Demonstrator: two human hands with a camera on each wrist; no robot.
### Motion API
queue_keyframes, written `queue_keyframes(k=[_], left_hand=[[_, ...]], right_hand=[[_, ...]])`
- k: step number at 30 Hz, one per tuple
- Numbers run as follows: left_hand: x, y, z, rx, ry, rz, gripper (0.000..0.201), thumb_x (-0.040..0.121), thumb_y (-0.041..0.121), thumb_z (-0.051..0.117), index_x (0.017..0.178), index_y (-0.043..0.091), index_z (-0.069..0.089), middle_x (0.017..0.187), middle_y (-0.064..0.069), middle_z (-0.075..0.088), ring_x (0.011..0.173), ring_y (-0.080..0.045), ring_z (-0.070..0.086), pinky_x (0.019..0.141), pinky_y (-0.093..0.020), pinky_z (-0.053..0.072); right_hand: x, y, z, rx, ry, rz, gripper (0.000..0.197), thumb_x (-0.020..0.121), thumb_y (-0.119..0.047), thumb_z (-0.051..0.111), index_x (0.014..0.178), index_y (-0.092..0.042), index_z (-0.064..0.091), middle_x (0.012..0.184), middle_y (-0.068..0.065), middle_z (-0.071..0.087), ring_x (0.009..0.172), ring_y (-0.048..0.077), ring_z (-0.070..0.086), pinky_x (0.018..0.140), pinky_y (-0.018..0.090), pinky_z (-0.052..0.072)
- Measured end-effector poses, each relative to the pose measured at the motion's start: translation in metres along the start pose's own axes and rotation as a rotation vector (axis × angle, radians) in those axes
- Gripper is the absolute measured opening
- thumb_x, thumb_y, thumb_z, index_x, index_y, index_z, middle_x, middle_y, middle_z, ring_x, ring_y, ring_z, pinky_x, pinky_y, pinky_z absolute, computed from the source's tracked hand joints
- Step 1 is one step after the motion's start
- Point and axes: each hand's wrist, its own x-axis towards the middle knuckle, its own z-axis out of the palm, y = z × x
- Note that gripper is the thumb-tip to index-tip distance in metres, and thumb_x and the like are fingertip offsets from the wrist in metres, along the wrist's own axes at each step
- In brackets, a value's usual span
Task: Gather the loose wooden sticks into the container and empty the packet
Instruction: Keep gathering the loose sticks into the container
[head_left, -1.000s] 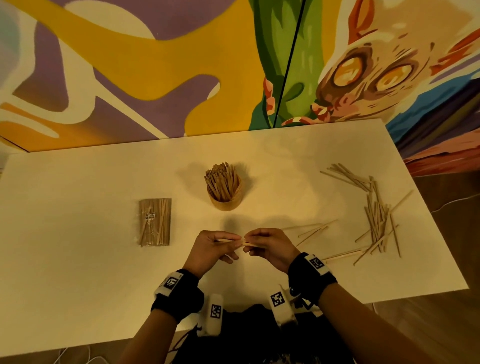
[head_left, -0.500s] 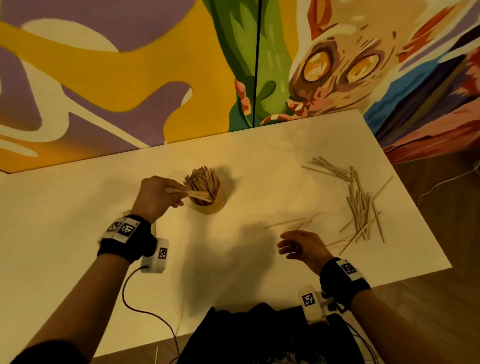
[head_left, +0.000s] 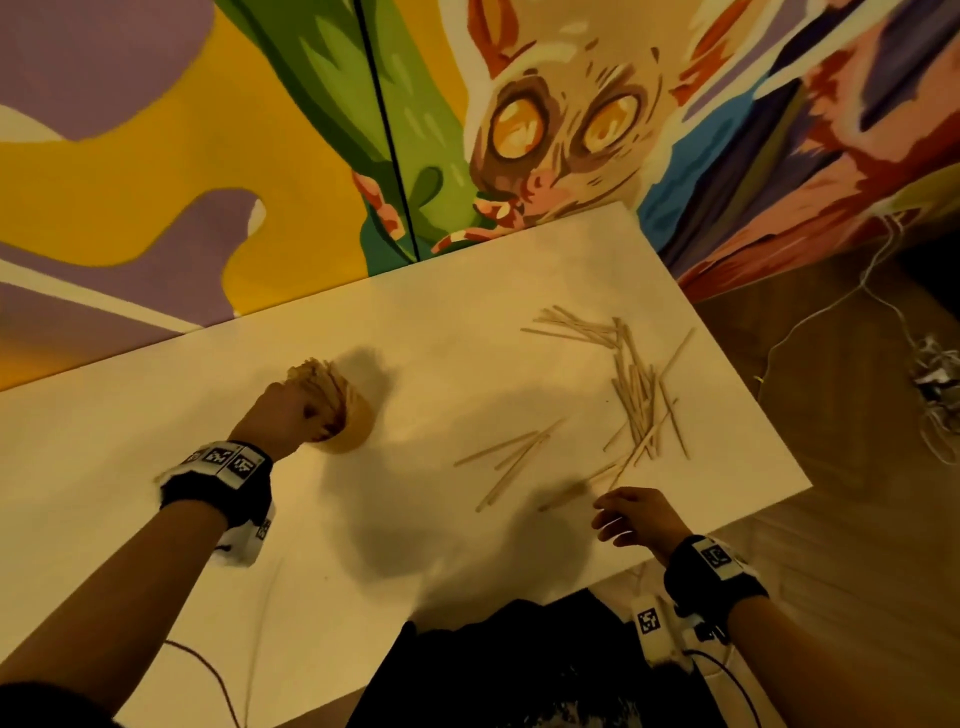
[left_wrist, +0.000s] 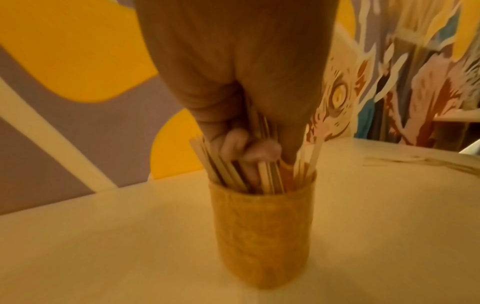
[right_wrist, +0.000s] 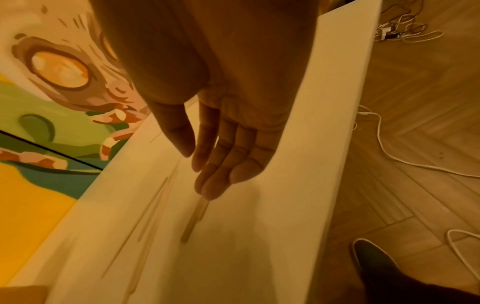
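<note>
A round wooden container (head_left: 356, 434) stands left of the table's middle, packed with upright wooden sticks (left_wrist: 223, 172). My left hand (head_left: 306, 410) is at its mouth, fingers curled round a few sticks (left_wrist: 259, 123) whose lower ends are inside the container (left_wrist: 262, 226). My right hand (head_left: 608, 512) hovers near the front right edge, fingers straight and holding nothing. Its fingertips (right_wrist: 210, 191) are just above a loose stick (right_wrist: 194, 218). A scattered pile of sticks (head_left: 636, 387) lies at the right. A few more sticks (head_left: 511, 460) lie between pile and container. The packet is not in view.
The white table (head_left: 467, 322) ends close to my right hand at its front right edge (right_wrist: 335, 164). Beyond it are wooden floor and white cables (head_left: 930, 374). A painted wall (head_left: 208, 156) runs along the table's far side. A cable (head_left: 208, 670) trails from my left wrist.
My left hand has pushed its sticks down into the container. My right hand has moved right, towards the loose sticks near the table's front edge. The head view has swung left and tilted.
</note>
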Motion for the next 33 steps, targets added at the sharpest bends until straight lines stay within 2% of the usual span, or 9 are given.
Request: queue_keyframes(k=[3, 6, 9, 14, 18, 23, 26, 29, 33], left_hand=[[0.006, -0.010, 0.015, 0.007, 0.066, 0.049, 0.023, 0.087, 0.013, 0.066, 0.065, 0.011, 0.070, 0.065, -0.014, 0.064, 0.062, -0.026, 0.056, 0.061, -0.032, 0.038], [0.005, -0.013, 0.023, 0.044, 0.044, 0.033, 0.016, 0.091, 0.023, 0.062, 0.081, 0.018, 0.074, 0.079, -0.012, 0.070, 0.073, -0.029, 0.062, 0.062, -0.033, 0.041], [0.000, -0.001, 0.017, 0.115, 0.149, -0.022, 0.014, 0.091, 0.034, 0.061, 0.086, 0.028, 0.072, 0.088, -0.008, 0.071, 0.075, -0.030, 0.062, 0.063, -0.034, 0.046], [-0.017, 0.025, -0.004, 0.184, 0.442, -0.107, 0.041, 0.089, 0.045, 0.045, 0.089, 0.010, 0.068, 0.091, -0.020, 0.066, 0.076, -0.046, 0.062, 0.061, -0.043, 0.046], [-0.028, 0.057, -0.008, 0.083, 0.568, -0.041, 0.041, 0.088, 0.037, 0.043, 0.085, 0.005, 0.069, 0.082, -0.022, 0.066, 0.071, -0.044, 0.061, 0.058, -0.042, 0.045], [-0.027, 0.136, 0.060, -0.013, 0.205, 0.180, 0.038, 0.089, 0.042, 0.044, 0.093, 0.015, 0.071, 0.090, -0.006, 0.070, 0.076, -0.029, 0.066, 0.064, -0.035, 0.049], [-0.023, 0.178, 0.122, -0.020, -0.038, 0.136, 0.049, 0.084, 0.054, 0.042, 0.117, 0.024, 0.062, 0.114, 0.002, 0.059, 0.102, -0.021, 0.058, 0.076, -0.033, 0.051], [-0.021, 0.216, 0.159, -0.030, -0.249, 0.028, 0.052, 0.088, 0.040, 0.060, 0.136, 0.022, 0.046, 0.137, 0.001, 0.035, 0.120, -0.024, 0.039, 0.090, -0.037, 0.045], [-0.029, 0.245, 0.191, -0.062, -0.198, -0.049, 0.050, 0.085, 0.016, 0.060, 0.133, 0.020, 0.045, 0.136, -0.002, 0.036, 0.117, -0.026, 0.039, 0.083, -0.037, 0.047]], right_hand=[[0.004, 0.001, -0.017, -0.026, -0.001, 0.011, 0.016, 0.095, -0.008, 0.056, 0.093, 0.003, 0.067, 0.074, 0.016, 0.072, 0.060, 0.025, 0.066, 0.054, 0.029, 0.050], [0.011, 0.000, -0.033, -0.039, -0.003, 0.009, 0.016, 0.096, -0.009, 0.055, 0.093, 0.002, 0.067, 0.074, 0.015, 0.071, 0.058, 0.023, 0.065, 0.053, 0.027, 0.050], [0.022, -0.002, -0.053, -0.054, 0.012, 0.000, 0.016, 0.096, -0.009, 0.055, 0.094, 0.002, 0.067, 0.075, 0.015, 0.071, 0.057, 0.022, 0.065, 0.053, 0.027, 0.049], [0.042, -0.007, -0.082, -0.134, 0.028, 0.001, 0.017, 0.096, -0.008, 0.053, 0.091, 0.000, 0.067, 0.074, 0.014, 0.070, 0.055, 0.020, 0.063, 0.051, 0.026, 0.046], [0.059, -0.010, -0.103, -0.296, 0.015, 0.016, 0.016, 0.093, -0.010, 0.058, 0.085, -0.003, 0.071, 0.066, 0.008, 0.072, 0.052, 0.015, 0.064, 0.050, 0.026, 0.046], [0.065, -0.009, -0.114, -0.365, -0.114, 0.043, 0.020, 0.090, -0.012, 0.065, 0.088, 0.006, 0.073, 0.070, 0.012, 0.074, 0.056, 0.018, 0.068, 0.057, 0.028, 0.056], [0.066, -0.010, -0.104, -0.317, -0.228, 0.053, 0.014, 0.090, -0.005, 0.062, 0.092, 0.006, 0.070, 0.071, 0.014, 0.073, 0.058, 0.021, 0.069, 0.072, 0.038, 0.061], [0.066, -0.019, -0.086, -0.353, -0.311, -0.005, 0.014, 0.090, 0.000, 0.057, 0.097, 0.003, 0.069, 0.072, 0.013, 0.072, 0.061, 0.021, 0.069, 0.076, 0.040, 0.061], [0.060, -0.034, -0.067, -0.473, -0.390, -0.104, 0.031, 0.090, 0.003, 0.045, 0.100, -0.008, 0.071, 0.071, 0.004, 0.070, 0.054, 0.008, 0.066, 0.057, 0.021, 0.055]])
